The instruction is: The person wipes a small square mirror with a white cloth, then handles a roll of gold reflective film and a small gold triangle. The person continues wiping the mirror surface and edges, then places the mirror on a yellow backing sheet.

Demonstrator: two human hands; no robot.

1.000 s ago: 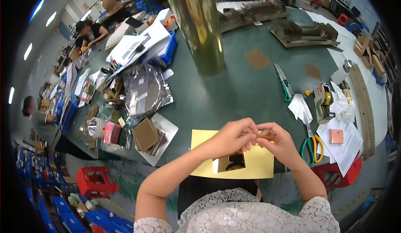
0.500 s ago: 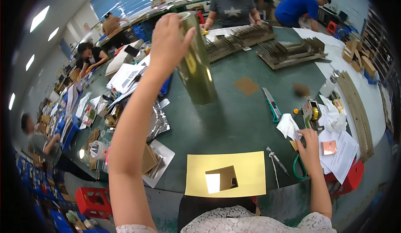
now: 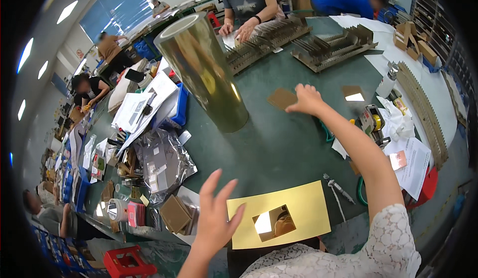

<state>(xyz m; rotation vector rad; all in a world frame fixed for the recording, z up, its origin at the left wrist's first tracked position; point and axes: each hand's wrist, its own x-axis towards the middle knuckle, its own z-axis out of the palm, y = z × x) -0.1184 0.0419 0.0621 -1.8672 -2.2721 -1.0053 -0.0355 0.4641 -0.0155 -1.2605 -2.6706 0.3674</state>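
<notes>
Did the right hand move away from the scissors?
Yes. The right hand was down by the scissors beside the tape dispenser; now it has reached farther across the table, onto the small brown square.

left hand: raised near the lower edge, fingers spread, palm open, nothing held | right hand: reached far forward on an outstretched arm, fingers curled downward, grip cannot be told | right sleeve: white lace
</notes>
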